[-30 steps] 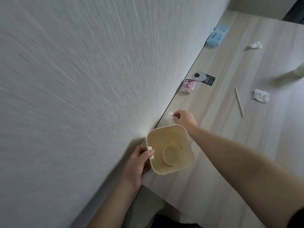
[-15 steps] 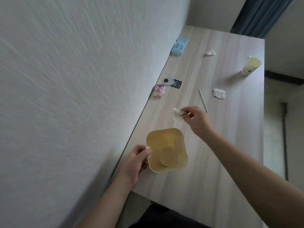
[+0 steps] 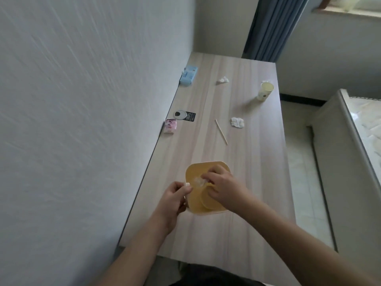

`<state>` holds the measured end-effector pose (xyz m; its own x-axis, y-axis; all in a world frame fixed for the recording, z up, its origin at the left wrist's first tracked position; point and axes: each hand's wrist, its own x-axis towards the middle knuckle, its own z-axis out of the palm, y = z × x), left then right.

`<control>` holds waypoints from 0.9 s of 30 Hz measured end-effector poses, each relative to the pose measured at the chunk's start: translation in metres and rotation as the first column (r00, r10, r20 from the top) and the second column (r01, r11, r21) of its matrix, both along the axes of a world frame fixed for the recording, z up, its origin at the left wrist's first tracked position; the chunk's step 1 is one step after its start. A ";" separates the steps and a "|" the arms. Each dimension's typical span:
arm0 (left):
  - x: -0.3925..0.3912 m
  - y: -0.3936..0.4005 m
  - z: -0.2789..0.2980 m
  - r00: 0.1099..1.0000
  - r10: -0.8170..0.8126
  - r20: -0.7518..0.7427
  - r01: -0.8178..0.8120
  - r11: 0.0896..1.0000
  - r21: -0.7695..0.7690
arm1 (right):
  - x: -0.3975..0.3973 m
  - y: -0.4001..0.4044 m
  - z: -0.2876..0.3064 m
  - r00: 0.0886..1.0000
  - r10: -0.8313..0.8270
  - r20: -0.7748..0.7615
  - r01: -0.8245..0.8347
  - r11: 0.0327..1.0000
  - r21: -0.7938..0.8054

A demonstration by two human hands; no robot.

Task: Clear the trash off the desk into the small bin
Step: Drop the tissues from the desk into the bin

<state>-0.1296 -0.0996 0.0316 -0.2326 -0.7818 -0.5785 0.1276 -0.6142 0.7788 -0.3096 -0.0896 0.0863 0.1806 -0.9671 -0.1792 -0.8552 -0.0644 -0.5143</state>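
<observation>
The small yellow bin (image 3: 198,170) stands on the wooden desk (image 3: 237,234) near its front. My left hand (image 3: 175,198) grips the bin's left rim. Over the bin's opening my right hand (image 3: 223,185) holds a crumpled white tissue (image 3: 199,181) with its fingertips, just inside the rim. Farther back on the desk lie a wooden stick (image 3: 221,131), a second crumpled tissue (image 3: 237,122), a third one (image 3: 223,80) and a paper cup (image 3: 265,91) standing near the right edge.
Along the wall on the left lie a blue wipes pack (image 3: 188,75), a pink tissue packet (image 3: 171,126) and a black card with a round cover (image 3: 185,115). A curtain (image 3: 272,27) hangs behind the desk. A bed (image 3: 358,129) stands to the right.
My right hand picked the tissue up from beside the wall and carried it back over the bin's opening. The view has tilted up and shows more of the desk.
</observation>
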 end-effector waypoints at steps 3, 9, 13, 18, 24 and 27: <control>-0.009 0.003 0.004 0.999 -0.027 -0.018 0.027 1.000 -0.004 | 0.002 0.008 -0.003 0.999 0.001 -0.039 0.001 0.999 0.052; -0.018 0.010 0.003 0.996 -0.072 -0.049 0.072 0.997 0.004 | -0.013 0.023 0.002 0.997 -0.031 -0.076 0.034 0.998 0.044; -0.025 0.011 0.000 0.992 -0.118 -0.033 0.118 0.993 0.000 | -0.038 0.040 0.015 0.982 -0.120 -0.143 0.111 0.991 -0.071; -0.041 0.014 0.006 0.981 -0.195 -0.012 0.194 0.981 -0.028 | -0.073 0.071 0.024 0.931 -0.228 -0.286 0.161 0.957 -0.240; -0.075 0.029 0.011 0.971 -0.238 -0.007 0.238 0.970 -0.044 | -0.108 0.109 0.020 0.863 -0.402 -0.307 0.330 0.907 -0.260; -0.096 0.040 0.014 0.967 -0.254 0.001 0.254 0.966 -0.043 | -0.131 0.132 0.019 0.844 -0.445 -0.299 0.377 0.890 -0.257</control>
<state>-0.2259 -0.0594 0.0458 -0.4296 -0.7207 -0.5441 -0.0245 -0.5930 0.8048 -0.4408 0.0426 0.1048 -0.2807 -0.9593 0.0298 -0.9421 0.2694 -0.1999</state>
